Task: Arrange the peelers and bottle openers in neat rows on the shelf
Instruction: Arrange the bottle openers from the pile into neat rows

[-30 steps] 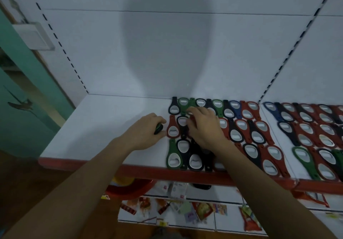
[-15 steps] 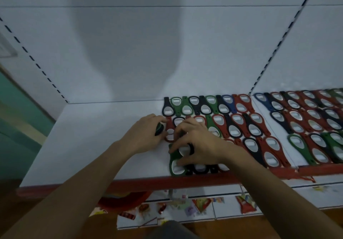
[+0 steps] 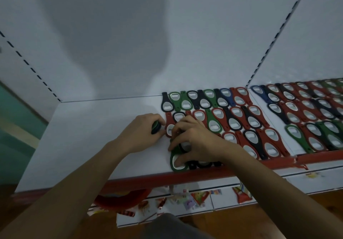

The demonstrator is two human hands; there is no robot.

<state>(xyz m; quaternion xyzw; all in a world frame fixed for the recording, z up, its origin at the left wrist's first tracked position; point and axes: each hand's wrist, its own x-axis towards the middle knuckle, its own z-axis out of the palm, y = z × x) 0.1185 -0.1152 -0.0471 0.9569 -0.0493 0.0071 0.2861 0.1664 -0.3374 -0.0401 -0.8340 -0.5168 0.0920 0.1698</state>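
Rows of bottle openers [image 3: 239,116] in red, green, black and blue lie flat on the white shelf [image 3: 104,127], filling its right half. My left hand [image 3: 143,131] rests on the shelf just left of the rows, closed around a dark green opener [image 3: 155,126]. My right hand [image 3: 196,142] lies on the front-left openers, its fingers pressing on a green bottle opener [image 3: 176,160] near the shelf's front edge and partly hiding the black ones beside it.
A second shelf section [image 3: 315,116] to the right holds more rows of openers. The shelf has a red front lip [image 3: 185,177]. Below, a lower shelf carries small snack packets [image 3: 196,198] and a red basin [image 3: 122,199]. The shelf's left half is bare white.
The view has swung left and down. My right hand slid from the middle row toward the front-left openers. My left hand stayed in place with its opener.
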